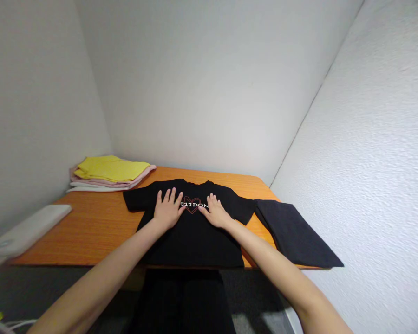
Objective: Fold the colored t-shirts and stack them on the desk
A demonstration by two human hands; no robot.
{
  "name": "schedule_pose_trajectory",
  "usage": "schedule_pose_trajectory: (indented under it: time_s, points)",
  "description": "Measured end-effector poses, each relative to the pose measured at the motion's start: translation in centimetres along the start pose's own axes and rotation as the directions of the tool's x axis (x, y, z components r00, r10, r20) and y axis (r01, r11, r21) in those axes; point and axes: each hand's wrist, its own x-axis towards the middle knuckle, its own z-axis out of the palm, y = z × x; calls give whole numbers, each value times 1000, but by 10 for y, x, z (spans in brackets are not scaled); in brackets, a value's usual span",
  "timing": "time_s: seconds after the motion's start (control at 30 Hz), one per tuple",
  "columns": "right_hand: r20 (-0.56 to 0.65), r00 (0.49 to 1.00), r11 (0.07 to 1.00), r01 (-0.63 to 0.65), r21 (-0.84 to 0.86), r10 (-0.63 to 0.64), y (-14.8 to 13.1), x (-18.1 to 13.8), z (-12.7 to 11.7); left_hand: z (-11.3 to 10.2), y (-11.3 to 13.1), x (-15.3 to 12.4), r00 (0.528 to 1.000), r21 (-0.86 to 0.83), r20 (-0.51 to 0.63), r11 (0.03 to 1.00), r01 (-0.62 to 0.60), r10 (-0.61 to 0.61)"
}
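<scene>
A black T-shirt (195, 241) lies spread out flat, front side up, its collar toward the far wall and both short sleeves stretched sideways. White letters and a red heart outline are printed across its chest. My left hand (167, 209) rests flat on the shirt just left of the print, fingers spread. On the other side my right hand (216, 212) lies flat with its fingers stretched out, covering the right end of the lettering. Neither hand grips the cloth. The shirt's hem reaches the table's near edge.
The wooden table (90, 227) stands against white walls. At the back left is a folded stack with a yellow garment (111, 168) on top. A folded dark garment (296, 234) overhangs the near right edge, touching the right sleeve. A white device (31, 229) sits at the left.
</scene>
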Motion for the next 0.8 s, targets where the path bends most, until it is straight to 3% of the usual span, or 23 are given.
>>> schedule_pose_trajectory:
  time_s: [0.07, 0.17, 0.27, 0.37, 0.47, 0.6, 0.7, 0.8]
  points:
    - [-120, 993, 999, 0, -36, -4, 20, 11, -16, -16, 33, -22, 979, 43, -163, 992, -117, 122]
    - [-247, 955, 978, -190, -83, 165, 63, 29, -39, -21, 97, -65, 926, -57, -184, 937, -346, 330]
    - [-209, 928, 944, -325, -57, 307, 102, 44, -47, 4, 153, -91, 837, -121, -264, 845, -522, 479]
    - [-156, 934, 942, -333, -43, 323, 126, 53, -41, 38, 186, -92, 769, -33, -424, 840, -541, 478]
    - [-116, 947, 952, -304, -27, 299, 137, 60, -32, 62, 199, -84, 810, -61, -436, 886, -460, 391]
    - [-90, 956, 960, -281, 4, 281, 145, 66, -30, 73, 202, -81, 919, -232, -286, 911, -341, 272]
    - [-73, 953, 955, -292, 54, 295, 147, 67, -40, 64, 194, -83, 935, -332, -206, 878, -345, 290]
    - [-91, 949, 951, -292, 106, 302, 137, 71, -60, 35, 175, -83, 926, -476, -212, 794, -378, 313]
